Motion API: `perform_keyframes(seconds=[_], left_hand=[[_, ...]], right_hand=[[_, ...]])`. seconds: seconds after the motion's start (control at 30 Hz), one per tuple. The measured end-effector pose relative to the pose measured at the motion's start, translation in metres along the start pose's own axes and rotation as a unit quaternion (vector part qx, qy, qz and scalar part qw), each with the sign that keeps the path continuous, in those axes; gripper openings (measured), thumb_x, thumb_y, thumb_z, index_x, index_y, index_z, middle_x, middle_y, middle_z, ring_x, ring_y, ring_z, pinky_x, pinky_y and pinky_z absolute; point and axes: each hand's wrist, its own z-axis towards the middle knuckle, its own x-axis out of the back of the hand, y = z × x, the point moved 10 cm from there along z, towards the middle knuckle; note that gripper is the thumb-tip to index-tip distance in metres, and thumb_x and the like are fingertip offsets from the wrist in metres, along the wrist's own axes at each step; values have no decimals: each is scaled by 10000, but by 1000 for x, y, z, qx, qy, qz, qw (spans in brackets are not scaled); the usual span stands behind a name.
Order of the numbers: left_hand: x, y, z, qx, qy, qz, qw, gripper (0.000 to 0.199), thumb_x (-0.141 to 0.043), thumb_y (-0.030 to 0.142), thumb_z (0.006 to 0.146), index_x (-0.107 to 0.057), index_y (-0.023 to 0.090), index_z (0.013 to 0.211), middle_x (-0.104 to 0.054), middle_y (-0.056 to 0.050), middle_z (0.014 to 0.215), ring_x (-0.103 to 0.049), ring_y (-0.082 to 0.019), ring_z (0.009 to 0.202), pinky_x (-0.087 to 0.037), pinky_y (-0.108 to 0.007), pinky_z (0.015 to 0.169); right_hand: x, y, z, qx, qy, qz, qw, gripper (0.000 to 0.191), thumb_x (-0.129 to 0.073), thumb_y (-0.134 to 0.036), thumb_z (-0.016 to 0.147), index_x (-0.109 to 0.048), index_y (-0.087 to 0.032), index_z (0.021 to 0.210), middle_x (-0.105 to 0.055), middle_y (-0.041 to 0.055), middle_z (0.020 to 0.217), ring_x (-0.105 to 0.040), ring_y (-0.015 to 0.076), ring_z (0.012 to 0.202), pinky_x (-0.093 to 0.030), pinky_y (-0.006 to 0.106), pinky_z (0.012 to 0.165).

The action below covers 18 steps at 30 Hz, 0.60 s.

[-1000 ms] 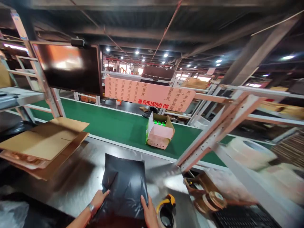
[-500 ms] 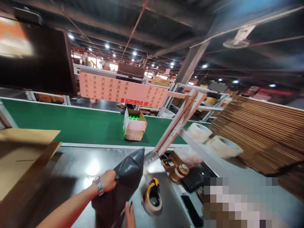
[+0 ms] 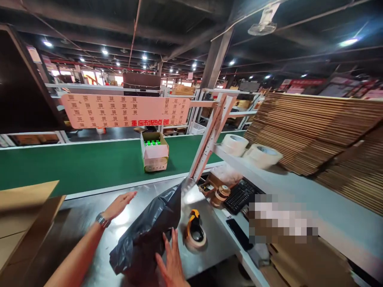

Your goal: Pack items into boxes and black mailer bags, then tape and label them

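A black plastic mailing bag [image 3: 149, 229] lies slantwise across the metal worktop [image 3: 98, 199], its surface creased. My left hand [image 3: 119, 204], with a metal watch at the wrist, is over the worktop to the left of the bag, apart from it, fingers stretched out. Fingers spread, my right hand [image 3: 171, 259] rests against the bag's lower right side. A tape dispenser [image 3: 196, 231] with a yellow-orange handle and a roll of tape stands just right of the bag. What the bag contains is hidden.
An open carton [image 3: 155, 157] of green-capped bottles sits on the green conveyor [image 3: 104, 165]. Tape rolls [image 3: 235, 144] and stacked flat cardboard [image 3: 284, 131] are on the right shelf. A keyboard [image 3: 241, 193], phone [image 3: 239, 234] and brown jar [image 3: 220, 195] lie beneath. Cardboard [image 3: 24, 215] stands left.
My left hand has let go of the bag and moved left with its fingers straightened. My right hand has come further into view against the bag. The camera has turned right.
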Motion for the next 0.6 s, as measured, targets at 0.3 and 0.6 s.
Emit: perform_keyframes(seconds=[0.3, 0.6], left_hand=[[-152, -22, 51, -9, -76, 185, 980, 766, -267, 445, 1134, -347, 56, 1789, -227, -206, 1890, -243, -351, 1773, -260, -604, 1429], [-212, -16, 34, -91, -120, 361, 920, 728, -224, 396, 1157, -258, 111, 1826, -184, -143, 1904, -176, -330, 1785, -189, -626, 1447]], right_hand=[[11, 17, 13, 180, -24, -68, 981, 696, -654, -381, 1064, -482, -346, 1737, -474, 104, 1820, -373, 409, 1718, -424, 721, 1350], [16, 4, 31, 202, -77, -178, 960, 734, -603, -217, 1062, -425, -333, 1764, -551, 102, 1779, -472, 345, 1680, -448, 622, 1374]])
